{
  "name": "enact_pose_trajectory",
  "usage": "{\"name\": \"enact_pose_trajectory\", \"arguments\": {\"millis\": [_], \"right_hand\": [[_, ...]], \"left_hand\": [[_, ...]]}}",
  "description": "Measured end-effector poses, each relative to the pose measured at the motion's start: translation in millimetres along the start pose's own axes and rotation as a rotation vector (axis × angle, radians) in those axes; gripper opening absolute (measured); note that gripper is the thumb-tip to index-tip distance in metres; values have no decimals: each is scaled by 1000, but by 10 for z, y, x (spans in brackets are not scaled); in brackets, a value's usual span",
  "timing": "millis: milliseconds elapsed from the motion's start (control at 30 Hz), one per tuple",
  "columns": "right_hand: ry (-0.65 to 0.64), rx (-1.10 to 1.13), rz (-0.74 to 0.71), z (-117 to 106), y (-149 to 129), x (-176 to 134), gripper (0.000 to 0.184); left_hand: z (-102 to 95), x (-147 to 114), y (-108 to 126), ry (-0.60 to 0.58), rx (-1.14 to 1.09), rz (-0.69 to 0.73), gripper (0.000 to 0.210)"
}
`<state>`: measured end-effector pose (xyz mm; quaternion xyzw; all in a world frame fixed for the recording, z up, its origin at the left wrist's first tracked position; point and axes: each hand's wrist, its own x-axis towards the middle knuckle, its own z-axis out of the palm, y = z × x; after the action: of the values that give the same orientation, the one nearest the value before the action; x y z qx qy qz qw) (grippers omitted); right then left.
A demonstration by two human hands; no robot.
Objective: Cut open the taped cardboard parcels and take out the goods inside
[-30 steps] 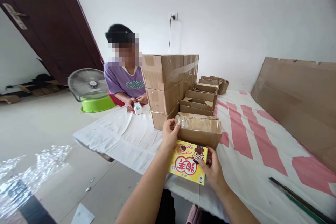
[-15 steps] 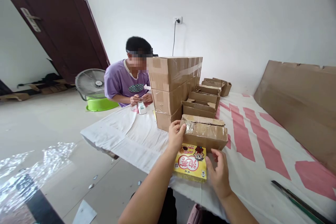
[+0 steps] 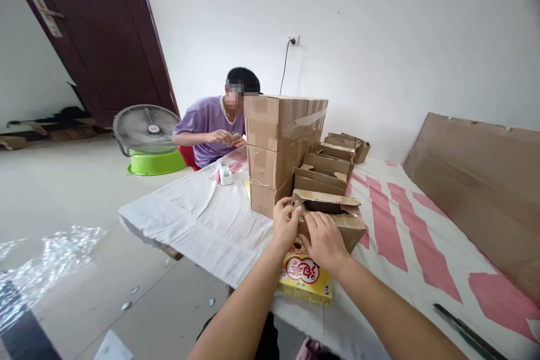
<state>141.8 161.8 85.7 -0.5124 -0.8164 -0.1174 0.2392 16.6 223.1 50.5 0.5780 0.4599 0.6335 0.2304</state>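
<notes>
A small brown cardboard box (image 3: 348, 230) with a gap along its top stands on the near part of the table. My left hand (image 3: 286, 224) grips its left front corner, thumb on the near side. Beside it, my right hand (image 3: 327, 242) has its fingers hooked over the box's front top edge. Below both hands lies a yellow printed box (image 3: 306, 287), its upper part hidden by my right hand.
Taped cartons (image 3: 264, 166) are stacked left of a row of open cardboard boxes (image 3: 323, 174). A utility knife (image 3: 464, 329) lies at the right. Across the table sits a person (image 3: 211, 124) near a small white box (image 3: 226, 175). A large cardboard sheet (image 3: 476, 180) leans right.
My right hand has moved up and left from beside the yellow box onto the cardboard box's front edge. The box's top now shows a wider gap. The person has released the white box.
</notes>
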Motion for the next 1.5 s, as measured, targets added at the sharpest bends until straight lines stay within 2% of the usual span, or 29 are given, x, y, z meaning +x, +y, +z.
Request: {"name": "enact_pose_trajectory", "arguments": {"millis": [167, 267, 333, 400, 500, 633, 700, 767, 900, 967, 1100, 1200, 1300, 1400, 1500], "right_hand": [[-100, -40, 34, -182, 103, 206, 48], [-115, -54, 21, -308, 171, 254, 52], [-79, -59, -6, -444, 194, 224, 48], [-58, -39, -32, -596, 192, 151, 38], [-136, 8, -73, -735, 149, -9, 26], [-380, -48, -81, -621, 101, -224, 27], [-450, -79, -71, -516, 130, -284, 21], [-411, -32, -65, -453, 198, -288, 15], [-164, 102, 40, -472, 351, -115, 22], [-137, 103, 86, -488, 393, 35, 24], [-253, 106, 77, -421, 429, 384, 33], [-436, 140, 53, -327, 448, 593, 43], [-577, 162, 47, -256, 432, 659, 56], [-584, 122, 80, -229, 364, 599, 77], [-505, 19, 72, -231, 306, 546, 83]], "left_hand": [[-6, -1, 8, -1, -15, -17, 33], [-33, -4, 38, -2, -50, -32, 33], [-62, -1, 63, -19, -95, -43, 37], [-96, 13, 82, -57, -149, -62, 50], [-146, 45, 94, -140, -202, -92, 53], [-177, 50, 95, -280, -181, -77, 26], [-168, 26, 88, -358, -89, -17, 41], [-147, -3, 74, -390, 19, 33, 53], [-97, -30, 31, -383, 110, 47, 48], [-79, -27, 15, -375, 119, 60, 50], [-65, -17, 10, -354, 131, 79, 49], [-76, -11, 20, -374, 145, 67, 42], [-96, -6, 28, -368, 169, 52, 40], [-110, -5, 30, -353, 190, 86, 34], [-113, -12, 36, -341, 189, 152, 29]]}}
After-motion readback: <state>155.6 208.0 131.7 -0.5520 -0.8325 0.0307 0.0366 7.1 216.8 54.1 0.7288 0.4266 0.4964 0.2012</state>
